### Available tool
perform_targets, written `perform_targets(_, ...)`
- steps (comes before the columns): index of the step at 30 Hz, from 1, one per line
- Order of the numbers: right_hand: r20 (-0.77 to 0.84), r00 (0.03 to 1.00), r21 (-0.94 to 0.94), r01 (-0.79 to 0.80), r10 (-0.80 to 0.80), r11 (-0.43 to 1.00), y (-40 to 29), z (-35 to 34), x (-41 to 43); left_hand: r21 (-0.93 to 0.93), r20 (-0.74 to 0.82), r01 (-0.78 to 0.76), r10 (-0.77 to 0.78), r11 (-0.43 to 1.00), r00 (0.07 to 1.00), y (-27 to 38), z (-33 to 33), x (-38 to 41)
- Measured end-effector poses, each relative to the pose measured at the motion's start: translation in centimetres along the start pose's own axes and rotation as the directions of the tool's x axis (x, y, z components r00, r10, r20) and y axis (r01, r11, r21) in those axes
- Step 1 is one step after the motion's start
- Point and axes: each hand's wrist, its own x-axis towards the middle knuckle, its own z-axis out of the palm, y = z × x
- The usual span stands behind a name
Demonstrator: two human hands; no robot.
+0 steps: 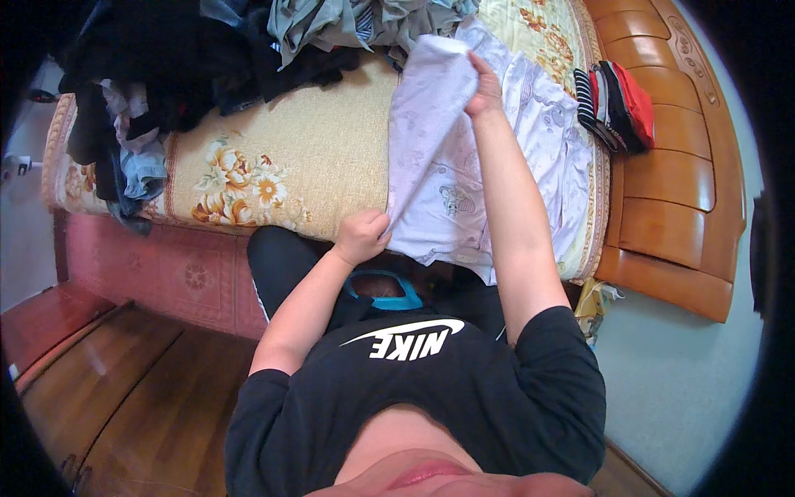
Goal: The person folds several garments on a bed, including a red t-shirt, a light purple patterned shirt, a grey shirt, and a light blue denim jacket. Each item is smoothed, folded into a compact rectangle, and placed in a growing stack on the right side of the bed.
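Note:
A pale lilac printed garment lies spread on the bed before me, its left side lifted and partly turned over. My left hand is closed on the garment's near left edge, by the front of the mattress. Farther away, my right hand grips the far end of the same raised part, thumb and fingers at its edge. A cartoon figure is printed on the fabric between my forearms. My right forearm hides a strip of the cloth, and more lilac fabric spreads to its right.
A patterned bedspread covers the bed. Dark clothes are heaped at the far left, with grey clothes at the back. Folded clothes stand against the wooden headboard. A blue plastic object shows between my legs.

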Motion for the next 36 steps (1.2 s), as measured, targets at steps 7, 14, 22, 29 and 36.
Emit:
perform_targets(7, -0.084, 0.9, -0.107, 0.418, -0.427, 0.902, -7.8, -3.4, -11.3, 0.133, 0.052, -0.199, 0.194, 0.971, 0.98, 2.6, 0.4, 1.1)
perform_targets(14, -0.331, 0.88, -0.028, 0.352, -0.341, 0.936, -9.3, -15.4, -15.4, 0.038, 0.277, -0.074, 0.061, 0.997, 0.959, 3.8, 2.8, 2.9)
perform_targets(22, -0.402, 0.895, 0.117, 0.261, -0.195, 0.958, -9.3, -21.5, -13.8, 0.241, 0.205, 0.074, -0.125, 0.968, 0.971, -1.1, 5.5, 13.4)
perform_targets(29, -0.217, 0.915, 0.057, 0.36, -0.34, 0.931, -12.5, -20.2, -11.4, 0.37, 0.368, 0.08, -0.225, 0.926, 0.902, -2.4, 5.1, 15.9)
perform_targets(36, -0.432, 0.86, 0.119, 0.353, -0.272, 0.928, -12.8, -22.7, -9.8, 0.312, 0.117, 0.133, -0.177, 0.941, 0.977, -2.4, 7.1, 12.8)
